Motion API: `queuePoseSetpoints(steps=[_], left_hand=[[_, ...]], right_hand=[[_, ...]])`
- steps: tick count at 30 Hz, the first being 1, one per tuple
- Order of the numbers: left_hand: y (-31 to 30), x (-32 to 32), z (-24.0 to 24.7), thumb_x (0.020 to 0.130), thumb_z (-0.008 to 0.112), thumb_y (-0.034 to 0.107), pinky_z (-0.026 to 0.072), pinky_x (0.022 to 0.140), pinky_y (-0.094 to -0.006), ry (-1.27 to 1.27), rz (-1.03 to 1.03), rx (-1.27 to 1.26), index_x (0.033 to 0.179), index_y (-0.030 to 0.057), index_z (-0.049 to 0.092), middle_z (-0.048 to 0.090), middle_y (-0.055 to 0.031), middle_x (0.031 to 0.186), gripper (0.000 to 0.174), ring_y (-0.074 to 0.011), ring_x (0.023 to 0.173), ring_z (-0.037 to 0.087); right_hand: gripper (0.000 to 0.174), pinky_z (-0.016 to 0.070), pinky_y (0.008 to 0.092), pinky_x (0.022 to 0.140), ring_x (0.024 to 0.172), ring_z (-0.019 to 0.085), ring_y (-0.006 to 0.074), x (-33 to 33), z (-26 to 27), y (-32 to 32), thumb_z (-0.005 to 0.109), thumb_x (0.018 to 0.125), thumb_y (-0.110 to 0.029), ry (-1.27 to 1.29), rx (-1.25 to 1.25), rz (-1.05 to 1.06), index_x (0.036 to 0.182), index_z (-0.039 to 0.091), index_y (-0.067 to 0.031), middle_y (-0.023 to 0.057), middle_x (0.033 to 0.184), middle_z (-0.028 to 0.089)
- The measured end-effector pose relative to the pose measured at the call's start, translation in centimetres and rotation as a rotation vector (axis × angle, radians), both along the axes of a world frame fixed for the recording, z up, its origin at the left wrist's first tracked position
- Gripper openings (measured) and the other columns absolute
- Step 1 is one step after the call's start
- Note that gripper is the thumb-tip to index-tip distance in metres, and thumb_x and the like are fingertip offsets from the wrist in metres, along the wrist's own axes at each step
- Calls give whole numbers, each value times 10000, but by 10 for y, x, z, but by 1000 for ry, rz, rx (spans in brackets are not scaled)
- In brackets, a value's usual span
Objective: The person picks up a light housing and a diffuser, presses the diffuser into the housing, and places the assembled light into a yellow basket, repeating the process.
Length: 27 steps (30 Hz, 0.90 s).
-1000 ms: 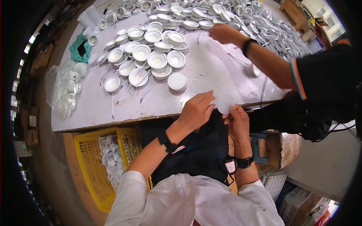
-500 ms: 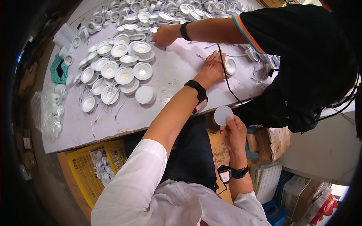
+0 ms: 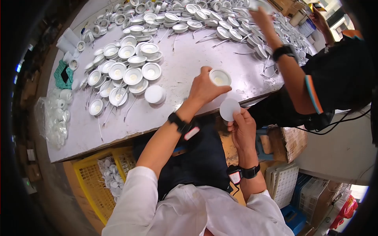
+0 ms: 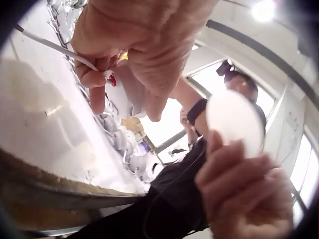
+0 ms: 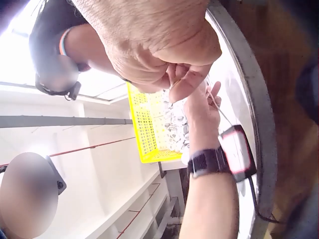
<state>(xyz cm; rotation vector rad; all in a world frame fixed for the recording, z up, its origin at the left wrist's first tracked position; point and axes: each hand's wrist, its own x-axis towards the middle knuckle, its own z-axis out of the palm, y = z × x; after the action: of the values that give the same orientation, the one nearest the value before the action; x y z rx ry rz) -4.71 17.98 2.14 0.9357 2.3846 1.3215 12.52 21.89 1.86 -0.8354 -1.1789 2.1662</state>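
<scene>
A right hand pinches a thin white disc near its lower edge; just beyond, the left hand grips a round white fixture over the table. Clustered fixtures lie left of that grip; farther off, a second person's hand reaches above more.

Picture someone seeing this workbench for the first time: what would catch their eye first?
Probably the mass of round white fittings with trailing wires, heaped along the far side and left of the pale table. Next, perhaps, the wearer's hands near its front edge: the left grips one fitting, the right pinches a flat white disc. The yellow crate below the table also stands out.
</scene>
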Motion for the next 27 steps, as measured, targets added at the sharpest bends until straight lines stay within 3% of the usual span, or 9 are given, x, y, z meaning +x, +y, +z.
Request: queuePoseSetpoints(steps=[4, 6, 9, 17, 21, 23, 27], left_hand=[[-84, 21, 4, 594, 806, 244, 486, 809, -319, -276, 33, 188, 1155, -68, 401, 603, -196, 991, 759, -267, 940, 605], [-121, 33, 7, 632, 783, 69, 476, 849, -296, -635, -38, 551, 1194, -54, 397, 577, -144, 1067, 694, -194, 990, 574], [-168, 42, 16, 653, 752, -16, 459, 890, -292, -651, 8, 559, 1232, -37, 383, 546, -117, 1118, 687, -163, 1026, 545], [-222, 44, 3, 654, 770, 66, 443, 904, -295, -493, 105, 558, 1245, -29, 380, 510, -118, 1159, 714, -180, 1069, 518], [-226, 46, 0, 713, 730, 98, 444, 897, -295, -397, 143, 515, 1230, -42, 399, 528, -131, 1141, 629, -177, 1043, 533], [-226, 46, -3, 781, 657, 127, 484, 828, -300, -310, 185, 509, 1225, -36, 411, 583, -171, 1078, 534, -197, 991, 582], [-227, 45, -7, 815, 615, 133, 481, 822, -300, -327, 181, 505, 1223, -33, 418, 586, -170, 1074, 482, -195, 993, 579]], right_hand=[[153, 452, 178, 463, 537, 547, 81, -14, 10, -18, 555, 870, -95, 47, -12, 80, 961, 567, 27, 55, 723, 599], [164, 458, 183, 469, 546, 553, 84, -23, 12, -30, 554, 870, -95, 51, -5, 129, 971, 567, 33, 56, 725, 600], [182, 460, 188, 473, 551, 552, 83, -39, 10, -51, 555, 869, -97, 62, -22, 250, 989, 573, 39, 54, 729, 599], [310, 459, 176, 503, 587, 540, 53, -69, -1, -109, 577, 852, -75, -136, 208, 519, 1135, 545, 47, 53, 814, 615], [310, 454, 172, 499, 592, 536, 49, -73, 3, -123, 590, 844, -71, -118, 231, 534, 1127, 547, 48, 53, 828, 614], [310, 452, 168, 497, 595, 540, 52, -74, 1, -125, 604, 837, -74, -112, 249, 524, 1116, 550, 49, 54, 835, 612], [312, 453, 164, 498, 598, 542, 54, -76, 1, -126, 617, 829, -78, -123, 235, 512, 1105, 548, 50, 51, 830, 608]])
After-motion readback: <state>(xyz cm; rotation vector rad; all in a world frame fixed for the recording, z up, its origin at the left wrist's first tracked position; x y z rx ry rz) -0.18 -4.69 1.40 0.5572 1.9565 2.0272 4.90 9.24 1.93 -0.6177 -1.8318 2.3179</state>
